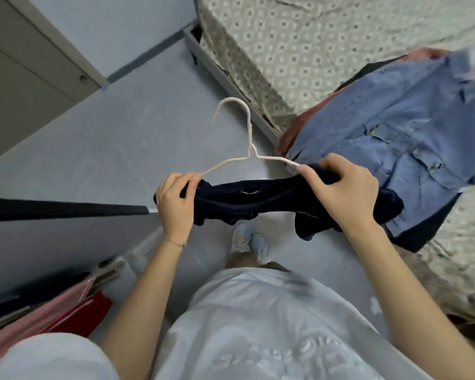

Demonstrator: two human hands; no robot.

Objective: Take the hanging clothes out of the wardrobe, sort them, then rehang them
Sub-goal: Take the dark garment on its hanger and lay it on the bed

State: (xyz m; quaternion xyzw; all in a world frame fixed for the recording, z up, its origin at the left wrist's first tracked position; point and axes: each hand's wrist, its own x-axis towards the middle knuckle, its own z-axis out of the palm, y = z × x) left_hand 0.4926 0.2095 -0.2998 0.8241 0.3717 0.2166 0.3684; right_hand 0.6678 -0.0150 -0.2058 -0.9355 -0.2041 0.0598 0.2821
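Note:
A white wire hanger (248,138) is held out in front of me over the floor, hook pointing away. A dark navy garment (261,202) is bunched along its lower bar. My left hand (174,202) grips the hanger's left end together with the navy cloth. My right hand (342,189) pinches the hanger's right arm and holds the garment's other side. A blue denim shirt (401,141) lies on the bed (313,45) at the right, on top of a reddish garment and a dark one.
Pink and red clothes (55,314) hang at the lower left beside a dark wardrobe panel edge (66,209). A grey cabinet door (25,78) stands at the far left. The grey floor (121,138) stretches ahead, with my shoes (248,242) below.

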